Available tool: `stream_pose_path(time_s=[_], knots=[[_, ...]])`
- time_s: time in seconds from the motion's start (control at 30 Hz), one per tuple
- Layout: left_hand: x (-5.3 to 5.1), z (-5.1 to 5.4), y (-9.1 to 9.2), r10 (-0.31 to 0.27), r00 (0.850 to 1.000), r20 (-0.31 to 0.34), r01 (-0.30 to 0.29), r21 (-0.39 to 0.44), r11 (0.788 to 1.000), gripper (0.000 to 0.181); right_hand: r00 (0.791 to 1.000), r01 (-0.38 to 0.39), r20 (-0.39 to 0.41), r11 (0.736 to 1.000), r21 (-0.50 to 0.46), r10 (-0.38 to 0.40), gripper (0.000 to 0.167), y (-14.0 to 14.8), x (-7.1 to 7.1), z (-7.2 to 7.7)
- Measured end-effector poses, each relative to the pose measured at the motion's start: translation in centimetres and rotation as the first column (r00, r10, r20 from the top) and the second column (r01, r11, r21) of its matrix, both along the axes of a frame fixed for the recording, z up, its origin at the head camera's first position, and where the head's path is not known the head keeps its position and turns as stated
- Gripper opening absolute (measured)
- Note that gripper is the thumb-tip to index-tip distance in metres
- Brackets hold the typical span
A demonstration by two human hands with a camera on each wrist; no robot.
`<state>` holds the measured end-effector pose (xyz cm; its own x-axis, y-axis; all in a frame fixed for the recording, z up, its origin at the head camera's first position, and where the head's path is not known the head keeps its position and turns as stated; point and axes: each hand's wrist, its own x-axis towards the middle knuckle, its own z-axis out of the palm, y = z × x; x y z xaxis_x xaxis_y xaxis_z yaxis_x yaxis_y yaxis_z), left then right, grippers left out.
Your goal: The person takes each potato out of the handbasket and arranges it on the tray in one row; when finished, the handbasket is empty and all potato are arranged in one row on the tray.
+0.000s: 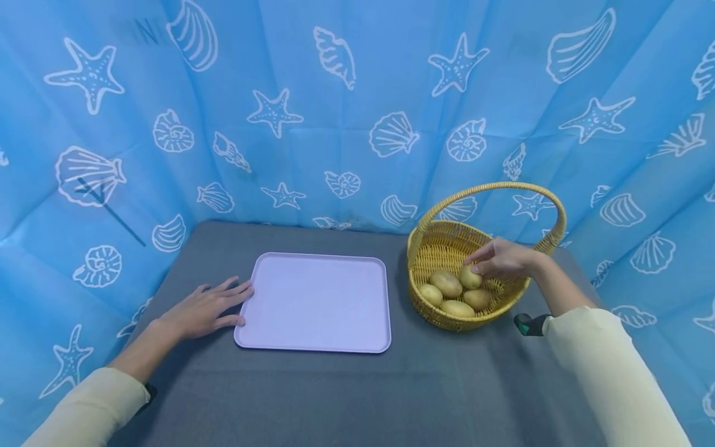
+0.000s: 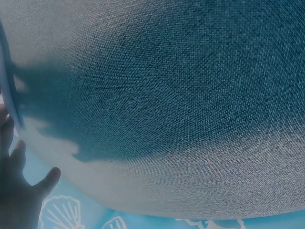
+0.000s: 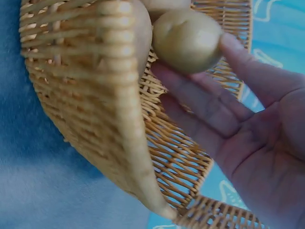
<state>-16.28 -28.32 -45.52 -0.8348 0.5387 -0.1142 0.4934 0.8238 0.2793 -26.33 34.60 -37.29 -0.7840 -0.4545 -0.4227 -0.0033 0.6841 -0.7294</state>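
In the head view my left hand [image 1: 203, 309] lies with its fingers spread, fingertips on the left edge of a pale lilac tray [image 1: 318, 304]. My right hand [image 1: 503, 258] reaches into a yellow wicker basket [image 1: 447, 324] to the right of the tray. It grips a potato [image 3: 186, 40] between thumb and fingers, as the right wrist view shows up close. Several other potatoes [image 1: 445, 284] lie in the basket around it. The left wrist view catches only part of the left hand [image 2: 24, 186], and most of the tray is outside it.
A dark grey cloth [image 1: 335, 397] covers the table. The basket's tall handle [image 1: 491, 187] arches over its opening. Behind and on both sides hangs a blue curtain [image 1: 346, 112] printed with white shells and starfish.
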Motion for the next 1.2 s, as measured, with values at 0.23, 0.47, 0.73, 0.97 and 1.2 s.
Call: stream_pose_path(time_s=[0.23, 0.47, 0.73, 0.97, 1.2], knots=[[-0.1, 0.1, 0.0, 0.002, 1.0, -0.006, -0.002, -0.008, 1.0, 0.075, 0.984, -0.045, -0.173, 0.999, -0.023, 0.04, 0.043, -0.4, 1.6, 1.7], [-0.1, 0.2, -0.1, 0.002, 1.0, 0.0, -0.002, -0.012, 1.0, 0.075, 0.986, -0.053, -0.164, 0.983, -0.177, 0.024, 0.042, -2.5, 3.2, 2.2], [0.1, 0.3, 0.0, -0.002, 1.0, -0.002, 0.002, -0.001, 1.0, 0.075, 0.973, -0.169, -0.198, 0.955, -0.243, 0.122, 0.034, -7.0, 4.8, 3.0], [0.0, 0.2, -0.1, -0.009, 1.0, -0.013, 0.009, -0.004, 1.0, 0.075, 0.971, -0.186, -0.206, 0.922, -0.34, 0.12, 0.032, -13.3, 5.9, 2.4], [0.1, 0.1, 0.0, -0.011, 1.0, -0.003, 0.011, -0.003, 1.0, 0.075, 0.977, -0.194, -0.169, 0.858, -0.476, 0.126, 0.031, -20.4, 6.9, -1.3]])
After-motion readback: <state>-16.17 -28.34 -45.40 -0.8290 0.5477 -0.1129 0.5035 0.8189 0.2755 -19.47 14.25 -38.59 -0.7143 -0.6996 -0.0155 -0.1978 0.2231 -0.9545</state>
